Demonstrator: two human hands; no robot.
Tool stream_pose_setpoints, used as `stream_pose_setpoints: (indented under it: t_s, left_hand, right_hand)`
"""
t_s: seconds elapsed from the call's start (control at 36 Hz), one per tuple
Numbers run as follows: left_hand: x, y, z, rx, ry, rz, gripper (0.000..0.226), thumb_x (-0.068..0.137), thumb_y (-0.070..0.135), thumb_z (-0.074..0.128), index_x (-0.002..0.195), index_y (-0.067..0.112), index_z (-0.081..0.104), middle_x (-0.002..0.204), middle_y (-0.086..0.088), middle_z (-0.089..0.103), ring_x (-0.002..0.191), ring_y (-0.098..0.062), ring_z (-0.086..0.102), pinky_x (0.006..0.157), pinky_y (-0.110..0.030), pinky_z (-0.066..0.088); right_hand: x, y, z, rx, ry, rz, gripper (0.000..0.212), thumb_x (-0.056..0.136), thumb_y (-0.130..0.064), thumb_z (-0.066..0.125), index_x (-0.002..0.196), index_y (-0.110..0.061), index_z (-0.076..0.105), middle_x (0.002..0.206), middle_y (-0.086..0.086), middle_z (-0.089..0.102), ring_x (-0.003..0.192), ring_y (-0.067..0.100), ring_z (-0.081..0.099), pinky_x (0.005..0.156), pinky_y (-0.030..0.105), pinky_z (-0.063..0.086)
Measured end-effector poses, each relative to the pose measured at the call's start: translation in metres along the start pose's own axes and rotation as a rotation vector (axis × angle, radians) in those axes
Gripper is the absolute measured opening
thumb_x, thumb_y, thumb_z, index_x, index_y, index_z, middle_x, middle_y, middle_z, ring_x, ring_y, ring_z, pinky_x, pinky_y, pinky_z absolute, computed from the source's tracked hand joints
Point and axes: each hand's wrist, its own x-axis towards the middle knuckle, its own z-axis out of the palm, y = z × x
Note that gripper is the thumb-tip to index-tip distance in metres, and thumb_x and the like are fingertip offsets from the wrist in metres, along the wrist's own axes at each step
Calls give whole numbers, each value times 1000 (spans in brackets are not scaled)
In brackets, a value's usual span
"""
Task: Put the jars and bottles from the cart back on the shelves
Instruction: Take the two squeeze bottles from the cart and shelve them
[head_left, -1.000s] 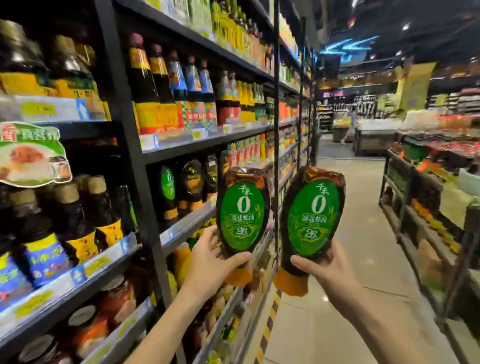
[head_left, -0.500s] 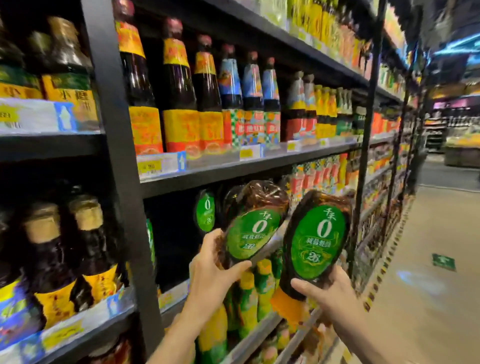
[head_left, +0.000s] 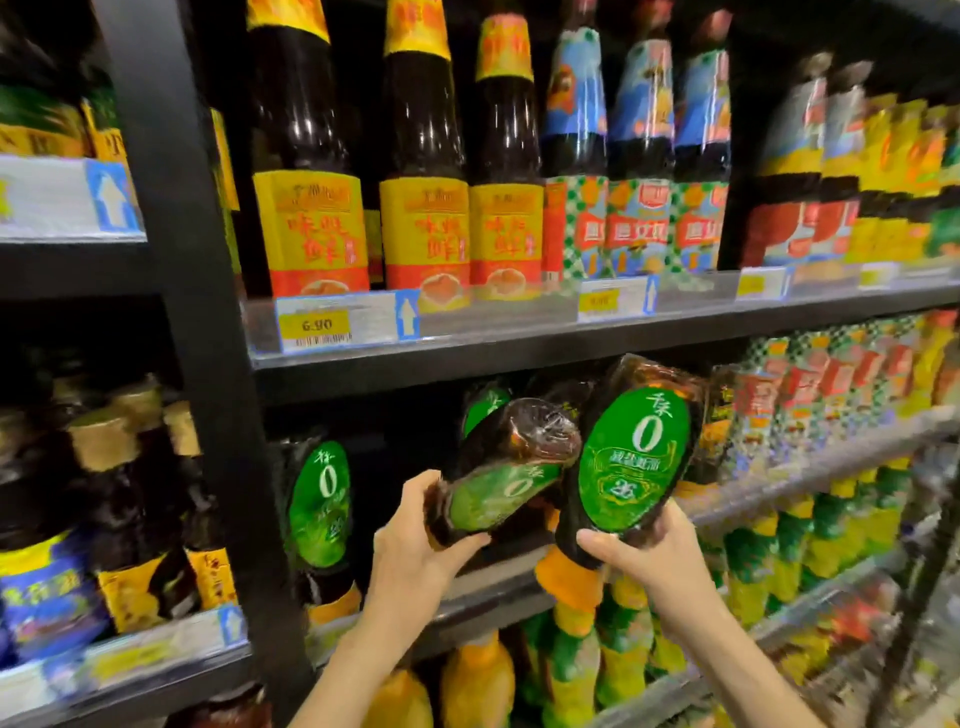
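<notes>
I hold two dark squeeze bottles with green oval labels and orange caps pointing down. My left hand (head_left: 415, 551) grips the left bottle (head_left: 498, 473), tilted steeply with its base leaning into the middle shelf (head_left: 519, 582) opening. My right hand (head_left: 649, 556) grips the right bottle (head_left: 631, 457), nearly upright, just in front of that shelf. Matching green-label bottles (head_left: 319, 504) stand on the same shelf at the left, and another (head_left: 483, 402) shows behind the tilted one.
The upper shelf (head_left: 519, 343) carries tall dark sauce bottles with yellow labels (head_left: 311, 208) and blue-necked ones (head_left: 639, 156). A black upright post (head_left: 208, 364) divides the bays. Green-and-yellow bottles (head_left: 571, 675) fill the shelf below. The cart is out of view.
The view has swung left and closer to the shelves. My left hand has tipped its bottle further over and pushed it toward the middle shelf; the right bottle has come closer to the shelf.
</notes>
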Motion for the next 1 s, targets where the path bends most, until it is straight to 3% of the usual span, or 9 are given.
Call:
stream_pose_setpoints:
  t_s: [0.06, 0.11, 0.22, 0.31, 0.47, 0.61, 0.72, 0.83, 1.0]
  left_hand:
    - [-1, -4, -1, 25, 22, -30, 71, 63, 26, 85, 111, 47, 36, 105, 21, 58, 103, -3, 60, 90, -31, 53]
    - [-3, -6, -2, 51, 56, -58, 72, 62, 25, 86, 108, 49, 35, 105, 21, 57, 102, -4, 60, 90, -32, 53]
    - [-8, -7, -2, 92, 119, -140, 70, 61, 24, 86, 105, 48, 36, 105, 16, 59, 102, -7, 60, 90, -33, 52]
    - [-9, -7, -4, 79, 135, -192, 70, 61, 24, 87, 114, 34, 42, 107, 11, 61, 103, -8, 61, 91, -37, 52]
    - [-13, 2, -1, 56, 217, -256, 76, 59, 18, 87, 122, 16, 45, 109, 16, 60, 102, 3, 59, 90, -25, 51]
    - [-19, 7, -3, 39, 244, -283, 77, 59, 16, 87, 123, 18, 44, 111, 16, 59, 101, 9, 57, 87, -14, 48]
    - [-20, 12, -3, 43, 250, -271, 71, 59, 15, 87, 115, 26, 44, 109, 16, 59, 100, 10, 57, 83, -11, 48]
    - [-18, 14, -5, 55, 252, -258, 67, 59, 11, 87, 105, 35, 44, 105, 16, 60, 99, 11, 57, 78, -7, 47]
    - [-13, 7, -5, 49, 202, -260, 66, 60, 11, 87, 108, 27, 45, 107, 14, 60, 98, 12, 57, 79, -7, 47]
  right_hand:
    - [13, 4, 2, -1, -55, -3, 81, 36, -37, 92, 109, -23, 59, 101, -13, 72, 93, 5, 68, 70, 15, 53]
    - [25, 11, 4, 2, -102, -5, 74, 43, -28, 88, 111, -24, 58, 103, -12, 72, 97, 6, 67, 73, 17, 55]
    - [43, 17, 8, -6, -187, 3, 83, 38, -34, 93, 112, -22, 58, 102, -10, 72, 97, 6, 67, 72, 17, 55]
    - [54, 16, 14, 3, -247, -18, 72, 44, -23, 88, 109, -25, 58, 100, -10, 71, 93, 1, 66, 71, 15, 53]
    - [76, 25, 20, -45, -303, -54, 70, 46, -14, 91, 109, -19, 59, 100, -7, 70, 92, 2, 66, 77, 18, 55]
    - [87, 41, 27, -85, -368, -50, 78, 41, -25, 94, 111, -12, 61, 99, -3, 72, 93, 7, 67, 76, 17, 54]
    - [91, 53, 32, -132, -428, -43, 73, 50, -16, 91, 115, -13, 58, 105, -3, 69, 97, 5, 65, 80, 17, 54]
    - [91, 57, 37, -177, -476, -64, 72, 54, -9, 89, 114, -19, 52, 105, -10, 63, 97, -4, 57, 68, 3, 47]
    - [100, 63, 42, -274, -529, -39, 74, 51, -18, 91, 114, -19, 52, 107, -8, 63, 100, 3, 59, 72, 9, 45]
